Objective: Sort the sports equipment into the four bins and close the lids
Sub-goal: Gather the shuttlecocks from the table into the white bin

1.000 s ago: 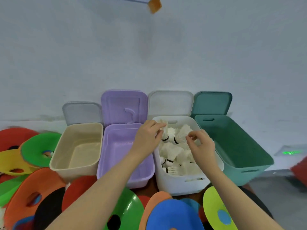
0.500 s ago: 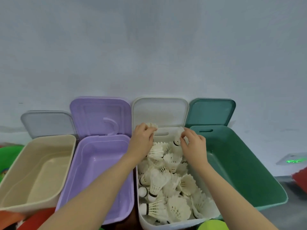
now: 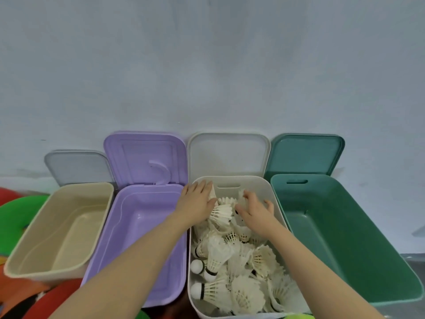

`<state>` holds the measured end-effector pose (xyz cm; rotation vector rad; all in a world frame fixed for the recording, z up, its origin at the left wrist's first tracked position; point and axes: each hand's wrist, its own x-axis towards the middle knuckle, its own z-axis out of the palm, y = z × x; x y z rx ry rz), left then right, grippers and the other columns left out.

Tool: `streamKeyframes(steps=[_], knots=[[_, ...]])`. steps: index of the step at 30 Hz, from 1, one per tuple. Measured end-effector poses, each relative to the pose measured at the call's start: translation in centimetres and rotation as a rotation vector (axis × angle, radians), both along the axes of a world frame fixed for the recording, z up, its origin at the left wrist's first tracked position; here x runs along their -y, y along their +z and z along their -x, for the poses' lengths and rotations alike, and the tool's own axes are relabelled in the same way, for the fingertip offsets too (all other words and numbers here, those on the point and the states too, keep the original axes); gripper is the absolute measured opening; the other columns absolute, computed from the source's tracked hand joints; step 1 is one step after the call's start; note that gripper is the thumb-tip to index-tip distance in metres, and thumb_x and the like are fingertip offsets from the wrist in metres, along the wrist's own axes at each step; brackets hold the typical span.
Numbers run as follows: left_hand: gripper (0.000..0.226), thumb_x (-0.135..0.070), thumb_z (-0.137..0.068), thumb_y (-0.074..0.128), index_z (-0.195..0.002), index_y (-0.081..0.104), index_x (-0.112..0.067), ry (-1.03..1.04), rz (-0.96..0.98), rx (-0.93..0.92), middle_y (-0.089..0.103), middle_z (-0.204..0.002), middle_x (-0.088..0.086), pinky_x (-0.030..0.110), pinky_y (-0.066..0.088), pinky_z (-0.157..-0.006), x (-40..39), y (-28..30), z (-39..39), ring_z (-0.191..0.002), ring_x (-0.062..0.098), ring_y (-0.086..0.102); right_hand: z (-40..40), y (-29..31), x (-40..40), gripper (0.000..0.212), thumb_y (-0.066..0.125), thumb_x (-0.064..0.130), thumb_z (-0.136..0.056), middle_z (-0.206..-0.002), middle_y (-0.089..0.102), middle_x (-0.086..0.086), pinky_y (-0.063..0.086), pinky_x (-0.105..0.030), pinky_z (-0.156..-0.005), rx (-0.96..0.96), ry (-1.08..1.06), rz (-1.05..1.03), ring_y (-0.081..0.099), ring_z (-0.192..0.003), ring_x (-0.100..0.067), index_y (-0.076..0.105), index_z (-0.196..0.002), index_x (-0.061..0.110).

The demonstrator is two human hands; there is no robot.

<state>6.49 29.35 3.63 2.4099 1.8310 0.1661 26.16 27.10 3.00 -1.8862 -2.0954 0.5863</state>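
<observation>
No readable writing on any bin. Your left hand (image 3: 197,203) grips a shuttlecock (image 3: 212,192) at the white bin's (image 3: 279,210) far end; your right hand (image 3: 257,209), fingers spread, rests on the shuttlecock pile (image 3: 234,268) inside it.

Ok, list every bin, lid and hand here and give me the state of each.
Beige bin: open, empty.
Purple bin: open, empty.
White bin: open, full of shuttlecocks.
Green bin: open, empty.
Four lids: raised against the wall.
Left hand: holds a shuttlecock in the white bin.
Right hand: fingers spread over the shuttlecocks, holding none.
</observation>
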Motion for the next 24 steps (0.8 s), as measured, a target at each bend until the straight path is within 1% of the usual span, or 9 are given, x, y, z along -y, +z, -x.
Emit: streamKeyframes(steps=[2, 4, 7, 9, 11, 15, 19, 22, 24], knots=[[0.061, -0.039, -0.099, 0.030, -0.150, 0.006, -0.016, 0.007, -0.020, 0.044, 0.011, -0.156, 0.003, 0.037, 0.009, -0.113, 0.7, 0.8, 0.2, -0.142, 0.020, 0.014, -0.1, 0.3, 0.4, 0.054, 0.032, 0.045, -0.097, -0.142, 0.039, -0.002, 0.008, -0.039, -0.111, 0.058, -0.002, -0.050, 0.033, -0.132, -0.020, 0.020, -0.142, 0.017], [0.059, -0.038, -0.099, 0.032, -0.149, 0.009, -0.018, 0.010, -0.080, 0.082, 0.014, -0.156, 0.004, 0.035, 0.012, -0.112, 1.5, 1.7, 0.4, -0.141, 0.020, 0.017, -0.1, 0.9, 1.0, 0.059, 0.034, 0.046, -0.096, -0.147, 0.032, -0.005, 0.011, -0.040, -0.111, 0.090, -0.029, -0.144, 0.027, -0.135, -0.024, 0.017, -0.145, 0.017], [0.053, -0.035, -0.099, 0.035, -0.147, 0.021, -0.020, -0.003, -0.156, 0.086, 0.021, -0.154, 0.005, 0.033, 0.015, -0.109, 3.7, 3.2, 0.9, -0.139, 0.021, 0.023, 0.1, 2.0, 2.7, 0.053, 0.037, 0.041, -0.097, -0.150, 0.026, -0.003, 0.012, -0.038, -0.110, 0.112, -0.004, -0.244, 0.024, -0.136, -0.024, 0.024, -0.144, 0.019], [0.051, -0.036, -0.097, 0.035, -0.144, 0.030, -0.018, -0.003, -0.199, 0.092, 0.028, -0.151, 0.005, 0.033, 0.018, -0.108, 5.6, 4.0, 1.4, -0.136, 0.022, 0.029, 0.4, 2.4, 4.0, 0.046, 0.039, 0.036, -0.097, -0.147, 0.031, -0.001, 0.014, -0.035, -0.108, 0.097, 0.047, -0.290, 0.028, -0.134, -0.022, 0.033, -0.139, 0.020], [0.055, -0.041, -0.093, 0.029, -0.141, 0.038, -0.016, 0.030, -0.220, 0.119, 0.036, -0.147, 0.006, 0.035, 0.021, -0.107, 7.6, 4.6, 2.0, -0.132, 0.024, 0.036, 0.9, 2.8, 5.2, 0.039, 0.041, 0.032, -0.096, -0.142, 0.037, 0.001, 0.017, -0.034, -0.106, 0.059, 0.103, -0.316, 0.031, -0.130, -0.020, 0.040, -0.134, 0.022], [0.054, -0.038, -0.093, 0.027, -0.142, 0.036, -0.017, 0.097, -0.195, 0.070, 0.035, -0.148, 0.002, 0.032, 0.020, -0.107, 11.0, 5.0, 4.2, -0.135, 0.020, 0.033, 2.8, 2.9, 7.0, 0.035, 0.044, 0.028, -0.095, -0.132, 0.045, 0.003, 0.022, -0.034, -0.101, -0.008, 0.189, -0.333, 0.038, -0.122, -0.020, 0.046, -0.130, 0.021], [0.062, -0.041, -0.085, 0.025, -0.138, 0.042, -0.015, 0.180, -0.194, 0.068, 0.043, -0.143, 0.004, 0.036, 0.025, -0.105, 14.2, 5.1, 7.8, -0.131, 0.023, 0.039, 6.4, 3.0, 8.4, 0.032, 0.047, 0.023, -0.094, -0.127, 0.050, 0.001, 0.024, -0.033, -0.096, -0.100, 0.261, -0.365, 0.043, -0.118, -0.023, 0.050, -0.126, 0.020], [0.068, -0.047, -0.081, 0.018, -0.133, 0.050, -0.015, 0.227, -0.234, 0.067, 0.053, -0.134, 0.003, 0.037, 0.032, -0.098, 16.4, 4.8, 11.4, -0.122, 0.024, 0.049, 10.3, 3.2, 9.6, 0.032, 0.050, 0.022, -0.092, -0.123, 0.054, -0.001, 0.030, -0.037, -0.094, -0.162, 0.324, -0.363, 0.048, -0.114, -0.024, 0.053, -0.123, 0.018], [0.068, -0.047, -0.079, 0.019, -0.128, 0.054, -0.013, 0.268, -0.246, 0.073, 0.058, -0.128, 0.004, 0.038, 0.035, -0.094, 17.8, 4.8, 13.9, -0.116, 0.025, 0.054, 13.0, 3.3, 10.3, 0.033, 0.048, 0.025, -0.090, -0.120, 0.057, -0.003, 0.035, -0.041, -0.094, -0.178, 0.373, -0.352, 0.051, -0.112, -0.026, 0.055, -0.121, 0.015]])
